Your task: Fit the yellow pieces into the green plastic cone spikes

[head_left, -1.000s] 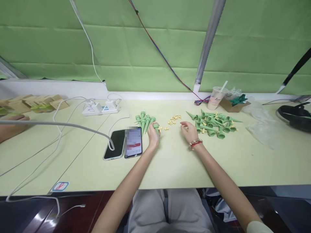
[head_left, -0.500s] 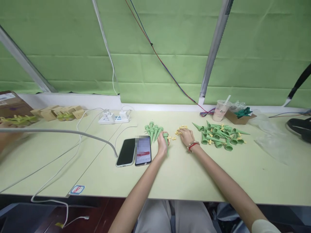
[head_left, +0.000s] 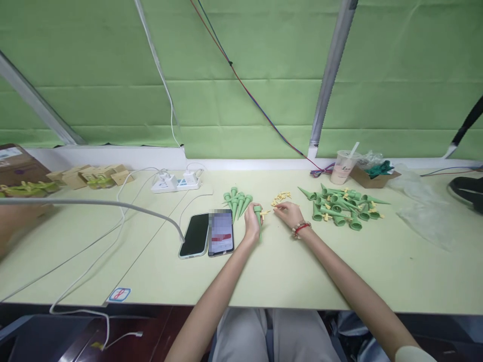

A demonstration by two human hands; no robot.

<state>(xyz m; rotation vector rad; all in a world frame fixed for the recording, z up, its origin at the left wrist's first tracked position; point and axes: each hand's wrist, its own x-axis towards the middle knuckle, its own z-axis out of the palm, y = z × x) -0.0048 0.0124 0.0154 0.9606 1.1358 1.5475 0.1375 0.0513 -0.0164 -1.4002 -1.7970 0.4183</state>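
Note:
My left hand [head_left: 252, 221] is closed round a green plastic plant-watering spike [head_left: 257, 208], its cap up and its point down. A small yellow valve [head_left: 265, 213] sticks out from the right side of that spike. My right hand [head_left: 289, 213] pinches a small yellow plastic piece between thumb and fingers, just right of the valve; the fingers hide most of it. Behind the right hand lies a pile of small yellow pieces [head_left: 282, 197]. Several capped green spikes [head_left: 237, 202] lie together behind the left hand. To the right is a heap of green spikes [head_left: 341, 207], some with yellow parts.
Two phones [head_left: 194, 235] lie left of my left arm, with a grey cable crossing towards them. A power strip [head_left: 175, 185], a drink cup [head_left: 343, 167], a small cardboard box [head_left: 373, 178] and a clear plastic bag [head_left: 424, 216] stand farther back. Wooden blocks [head_left: 92, 176] sit far left.
My right hand has drawn back from the yellow pile towards the left hand, uncovering the pile. My left hand keeps its hold on the green spike.

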